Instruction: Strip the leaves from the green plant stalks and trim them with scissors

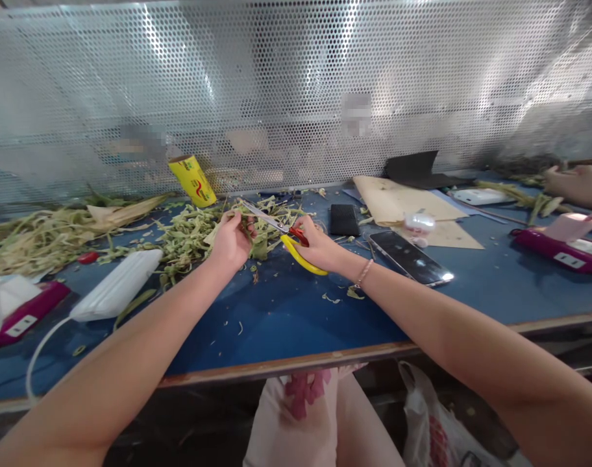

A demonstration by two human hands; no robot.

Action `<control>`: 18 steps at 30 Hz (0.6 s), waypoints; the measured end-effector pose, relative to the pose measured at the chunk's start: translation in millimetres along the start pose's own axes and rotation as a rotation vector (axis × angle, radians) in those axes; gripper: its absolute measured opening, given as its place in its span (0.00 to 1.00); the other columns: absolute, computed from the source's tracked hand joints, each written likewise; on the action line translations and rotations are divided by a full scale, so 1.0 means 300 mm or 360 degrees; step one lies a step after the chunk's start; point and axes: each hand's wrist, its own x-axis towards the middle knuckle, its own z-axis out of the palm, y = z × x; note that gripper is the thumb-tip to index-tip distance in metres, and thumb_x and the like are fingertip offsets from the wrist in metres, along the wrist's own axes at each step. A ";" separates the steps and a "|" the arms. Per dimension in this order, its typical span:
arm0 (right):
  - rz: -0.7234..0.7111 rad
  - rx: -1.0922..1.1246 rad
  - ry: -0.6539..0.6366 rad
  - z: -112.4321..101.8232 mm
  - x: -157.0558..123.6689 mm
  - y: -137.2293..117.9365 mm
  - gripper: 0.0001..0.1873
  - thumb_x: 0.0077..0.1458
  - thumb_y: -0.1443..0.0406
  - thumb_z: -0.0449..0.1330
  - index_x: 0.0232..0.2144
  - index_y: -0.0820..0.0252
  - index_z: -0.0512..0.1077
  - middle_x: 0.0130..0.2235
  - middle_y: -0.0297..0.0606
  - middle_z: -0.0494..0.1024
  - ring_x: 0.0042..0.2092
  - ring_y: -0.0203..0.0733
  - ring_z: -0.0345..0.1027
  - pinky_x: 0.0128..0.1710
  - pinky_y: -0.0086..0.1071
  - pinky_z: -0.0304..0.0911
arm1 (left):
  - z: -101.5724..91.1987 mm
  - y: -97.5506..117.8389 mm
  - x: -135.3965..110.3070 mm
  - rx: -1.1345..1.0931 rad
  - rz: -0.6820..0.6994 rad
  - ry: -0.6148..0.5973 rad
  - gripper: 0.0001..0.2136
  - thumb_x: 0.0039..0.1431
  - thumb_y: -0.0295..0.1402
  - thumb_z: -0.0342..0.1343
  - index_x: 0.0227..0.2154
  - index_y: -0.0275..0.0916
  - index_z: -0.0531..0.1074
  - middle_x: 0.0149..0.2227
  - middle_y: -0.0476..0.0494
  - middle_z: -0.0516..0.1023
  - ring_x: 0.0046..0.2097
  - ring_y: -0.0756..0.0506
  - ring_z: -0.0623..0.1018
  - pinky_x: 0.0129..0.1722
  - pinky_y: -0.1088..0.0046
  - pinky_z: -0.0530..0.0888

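My right hand [315,245] is closed round the handles of a pair of scissors [296,245], one handle yellow and one red. The metal blades point up and left, toward my left hand [232,241]. That hand is closed in a pinch on a pale green piece of dried plant, mostly hidden by the fingers, close to the blade tips. A pile of dried green plant pieces [189,237] lies on the blue table [276,318] beside and behind my left hand. More plant bits are scattered under the blades.
A yellow tube [193,181] stands tilted behind the pile. Long dried stalks [57,237], a white power bank [118,285] and its cable lie left. Right are a black wallet [343,220], a phone [410,257] and brown paper [407,201]. Another person's hand [576,186] rests far right.
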 end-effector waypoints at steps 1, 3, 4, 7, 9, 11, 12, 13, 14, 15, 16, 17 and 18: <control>0.0003 -0.0009 0.0005 -0.003 -0.002 -0.005 0.18 0.48 0.57 0.53 0.38 0.57 0.54 0.22 0.27 0.61 0.24 0.34 0.56 0.27 0.31 0.54 | -0.001 -0.001 0.001 0.0024 0.0023 -0.0002 0.07 0.53 0.25 0.48 0.24 0.40 0.58 0.19 0.52 0.66 0.19 0.53 0.65 0.20 0.78 0.63; 0.0009 -0.0020 0.0005 -0.007 -0.004 -0.014 0.18 0.48 0.57 0.54 0.39 0.57 0.54 0.22 0.27 0.61 0.24 0.34 0.56 0.28 0.32 0.54 | -0.002 0.000 0.002 0.0082 0.0074 -0.0017 0.06 0.53 0.24 0.48 0.24 0.40 0.58 0.19 0.52 0.66 0.19 0.53 0.65 0.20 0.78 0.63; 0.0009 -0.0020 0.0004 -0.009 -0.005 -0.018 0.18 0.48 0.57 0.54 0.39 0.57 0.54 0.22 0.27 0.61 0.24 0.34 0.56 0.28 0.32 0.54 | -0.003 0.001 0.004 0.0114 0.0098 -0.0032 0.06 0.52 0.24 0.48 0.25 0.40 0.58 0.19 0.53 0.65 0.19 0.53 0.65 0.20 0.78 0.63; 0.0017 0.0004 -0.0006 -0.012 -0.006 -0.021 0.18 0.48 0.58 0.54 0.39 0.57 0.54 0.22 0.28 0.62 0.24 0.34 0.56 0.28 0.32 0.55 | -0.012 0.004 0.012 0.0205 0.0160 -0.0095 0.05 0.52 0.24 0.48 0.25 0.40 0.60 0.18 0.53 0.64 0.19 0.53 0.65 0.19 0.79 0.63; 0.0033 0.0037 -0.0027 -0.013 -0.005 -0.020 0.17 0.48 0.58 0.54 0.39 0.57 0.54 0.22 0.28 0.62 0.24 0.34 0.56 0.28 0.32 0.55 | -0.021 0.005 0.020 0.0256 0.0194 -0.0140 0.05 0.51 0.24 0.48 0.26 0.40 0.60 0.17 0.54 0.63 0.19 0.54 0.65 0.18 0.79 0.64; 0.0046 0.0078 -0.0062 -0.015 -0.004 -0.019 0.17 0.49 0.59 0.54 0.39 0.57 0.53 0.23 0.28 0.62 0.24 0.34 0.57 0.28 0.32 0.55 | -0.029 0.006 0.027 0.0299 0.0201 -0.0167 0.04 0.50 0.25 0.49 0.25 0.40 0.61 0.17 0.54 0.63 0.19 0.54 0.65 0.18 0.79 0.64; 0.0050 0.0094 -0.0078 -0.016 -0.004 -0.020 0.17 0.49 0.60 0.54 0.39 0.57 0.53 0.23 0.28 0.62 0.25 0.35 0.57 0.29 0.32 0.56 | -0.032 0.006 0.028 0.0317 0.0198 -0.0176 0.04 0.50 0.25 0.49 0.25 0.40 0.60 0.17 0.54 0.63 0.19 0.54 0.65 0.18 0.80 0.64; 0.0055 0.0105 -0.0092 -0.017 -0.005 -0.021 0.17 0.49 0.60 0.54 0.40 0.57 0.53 0.24 0.28 0.63 0.25 0.35 0.57 0.29 0.33 0.56 | -0.033 0.007 0.029 0.0328 0.0193 -0.0183 0.04 0.50 0.25 0.48 0.25 0.40 0.60 0.17 0.54 0.63 0.18 0.54 0.65 0.18 0.80 0.64; 0.0062 0.0113 -0.0104 -0.019 -0.005 -0.023 0.17 0.49 0.60 0.54 0.40 0.57 0.52 0.24 0.28 0.63 0.25 0.35 0.57 0.29 0.33 0.56 | -0.034 0.007 0.028 0.0333 0.0189 -0.0192 0.05 0.50 0.25 0.48 0.24 0.40 0.60 0.17 0.54 0.63 0.18 0.54 0.64 0.18 0.80 0.65; 0.0071 0.0119 -0.0113 -0.021 -0.006 -0.026 0.18 0.49 0.60 0.54 0.40 0.57 0.52 0.24 0.28 0.63 0.25 0.34 0.57 0.29 0.33 0.56 | -0.033 0.007 0.027 0.0330 0.0190 -0.0202 0.05 0.50 0.24 0.48 0.24 0.40 0.60 0.17 0.54 0.62 0.18 0.54 0.64 0.18 0.80 0.65; 0.0080 0.0125 -0.0121 -0.023 -0.007 -0.028 0.18 0.49 0.60 0.54 0.40 0.57 0.52 0.24 0.28 0.63 0.25 0.34 0.57 0.29 0.33 0.56 | -0.032 0.008 0.025 0.0325 0.0192 -0.0211 0.05 0.50 0.24 0.47 0.24 0.40 0.60 0.17 0.54 0.62 0.18 0.54 0.64 0.19 0.80 0.65; 0.0086 0.0135 -0.0127 -0.024 -0.008 -0.029 0.18 0.49 0.60 0.54 0.40 0.57 0.52 0.24 0.28 0.63 0.25 0.34 0.57 0.29 0.32 0.56 | -0.031 0.008 0.022 0.0319 0.0193 -0.0219 0.05 0.50 0.24 0.47 0.24 0.40 0.60 0.16 0.54 0.62 0.19 0.54 0.64 0.19 0.80 0.65; 0.0088 0.0150 -0.0130 -0.025 -0.008 -0.030 0.18 0.50 0.59 0.54 0.40 0.57 0.52 0.24 0.28 0.63 0.25 0.34 0.57 0.29 0.32 0.56 | -0.029 0.008 0.020 0.0314 0.0189 -0.0223 0.05 0.50 0.24 0.47 0.25 0.40 0.60 0.16 0.54 0.61 0.19 0.54 0.64 0.19 0.80 0.65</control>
